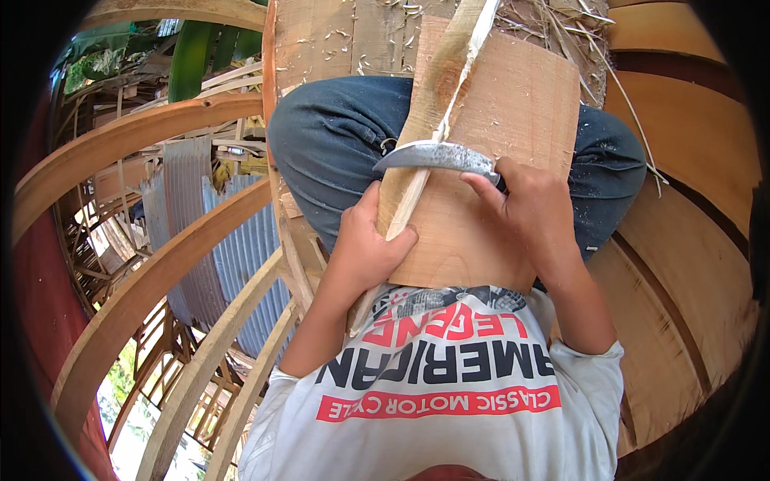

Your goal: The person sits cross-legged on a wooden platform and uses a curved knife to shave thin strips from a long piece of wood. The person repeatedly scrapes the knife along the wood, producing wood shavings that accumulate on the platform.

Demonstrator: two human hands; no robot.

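Note:
My left hand [370, 244] is closed around a long pale wooden strip [410, 200], its thumb lying along the strip. The strip slants across my lap, from near my shirt up to the far edge of the view. My right hand [536, 210] grips a knife with a curved grey blade [439, 155]; its handle is mostly hidden by the fingers. The blade lies crosswise over the strip, its tip pointing left. A ragged whitish shaved streak [457, 96] shows just beyond the blade. Beneath them a flat brown board [513, 104] rests on my crossed legs.
Planks [321, 40] strewn with shavings [573, 24] lie beyond my knees. Curved wooden ribs [136, 136] stand on the left, with corrugated metal sheets [249, 248] past them. Broad curved planking [682, 248] rises on the right.

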